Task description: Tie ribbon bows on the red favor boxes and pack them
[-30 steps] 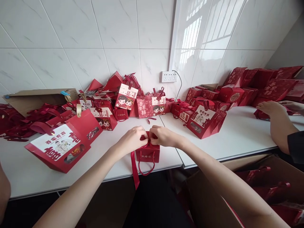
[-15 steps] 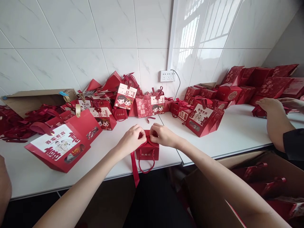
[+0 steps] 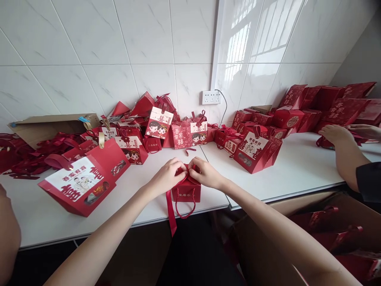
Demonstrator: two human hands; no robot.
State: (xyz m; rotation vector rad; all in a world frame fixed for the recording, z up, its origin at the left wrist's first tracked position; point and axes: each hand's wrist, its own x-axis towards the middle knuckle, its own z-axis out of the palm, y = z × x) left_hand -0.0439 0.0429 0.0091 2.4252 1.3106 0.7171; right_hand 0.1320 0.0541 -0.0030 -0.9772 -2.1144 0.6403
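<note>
A small red gift box point(image 3: 190, 194) with a twisted cord handle point(image 3: 185, 217) stands upright at the table's front edge. Over its top, my left hand point(image 3: 171, 174) pinches a red ribbon point(image 3: 171, 212), whose loose end hangs down past the edge at the box's left side. My right hand point(image 3: 205, 172) is also closed, gripping the ribbon close beside the left fingertips. The fingers partly hide the ribbon where it crosses the box top.
Large red gift boxes point(image 3: 79, 178) stand on the left, another point(image 3: 253, 153) on the right. A ribbon pile point(image 3: 56, 153) lies by a cardboard carton point(image 3: 59, 125). At right, a co-worker's hand point(image 3: 336, 135) handles red items. An open carton point(image 3: 285, 206) sits below the table.
The view has shifted slightly. Both my hands stay on the ribbon above the small box, with only slight finger movement.
</note>
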